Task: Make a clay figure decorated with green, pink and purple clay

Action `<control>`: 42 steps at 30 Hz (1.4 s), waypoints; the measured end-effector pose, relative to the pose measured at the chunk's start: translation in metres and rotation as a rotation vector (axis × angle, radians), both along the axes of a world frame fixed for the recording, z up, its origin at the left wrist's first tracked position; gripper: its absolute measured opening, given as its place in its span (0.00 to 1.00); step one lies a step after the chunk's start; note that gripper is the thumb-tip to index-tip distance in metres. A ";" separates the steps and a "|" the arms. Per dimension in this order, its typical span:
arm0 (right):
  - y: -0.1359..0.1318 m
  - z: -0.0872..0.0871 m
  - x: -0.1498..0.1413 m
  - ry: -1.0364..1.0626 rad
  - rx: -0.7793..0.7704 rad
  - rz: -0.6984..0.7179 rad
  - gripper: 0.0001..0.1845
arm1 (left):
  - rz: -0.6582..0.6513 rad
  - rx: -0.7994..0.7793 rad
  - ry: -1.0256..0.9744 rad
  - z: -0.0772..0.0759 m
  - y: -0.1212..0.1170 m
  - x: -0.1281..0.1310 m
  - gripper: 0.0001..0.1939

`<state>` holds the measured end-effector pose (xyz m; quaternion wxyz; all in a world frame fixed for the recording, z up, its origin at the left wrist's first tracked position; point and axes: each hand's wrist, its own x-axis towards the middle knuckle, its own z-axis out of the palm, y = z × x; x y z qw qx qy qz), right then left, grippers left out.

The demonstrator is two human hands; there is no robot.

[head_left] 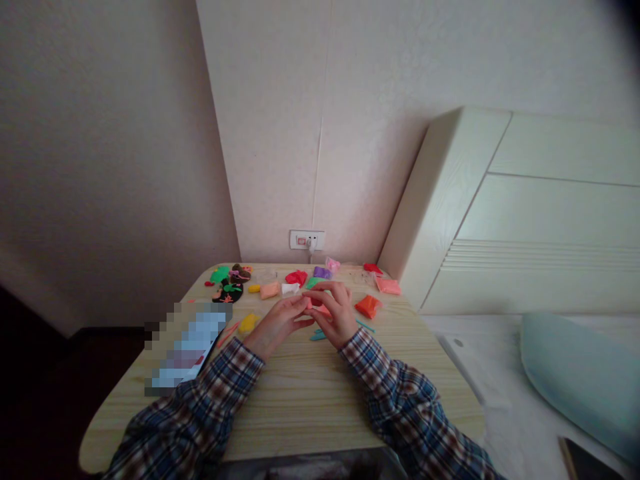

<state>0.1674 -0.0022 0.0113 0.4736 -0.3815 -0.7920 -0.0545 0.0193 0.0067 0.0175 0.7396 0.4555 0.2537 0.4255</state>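
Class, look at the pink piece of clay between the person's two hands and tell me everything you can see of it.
The pink clay piece is small, soft-looking and matte, like modelling clay. Only a part shows, since fingers cover much of it, so its full shape cannot be told. It sits just above the wooden table, between the left hand and the right hand, whose fingers pinch it from both sides. Whether it touches the tabletop cannot be told.

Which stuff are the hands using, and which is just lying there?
In use: left hand, right hand, pink clay piece held between them.
Lying about: orange clay packet, yellow clay lump, red clay packet, teal tool, table.
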 end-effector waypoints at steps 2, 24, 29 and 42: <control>0.000 0.001 0.000 -0.006 0.009 0.007 0.12 | 0.032 0.003 0.031 -0.001 0.001 -0.001 0.09; 0.002 -0.001 0.001 0.025 0.036 0.004 0.12 | 0.051 0.016 0.052 0.004 -0.002 -0.004 0.06; 0.000 -0.002 0.000 0.009 0.035 0.014 0.11 | 0.055 0.024 0.098 0.002 -0.001 -0.003 0.10; 0.001 -0.002 -0.001 0.007 0.033 0.013 0.11 | 0.035 0.017 0.087 -0.004 0.002 -0.004 0.12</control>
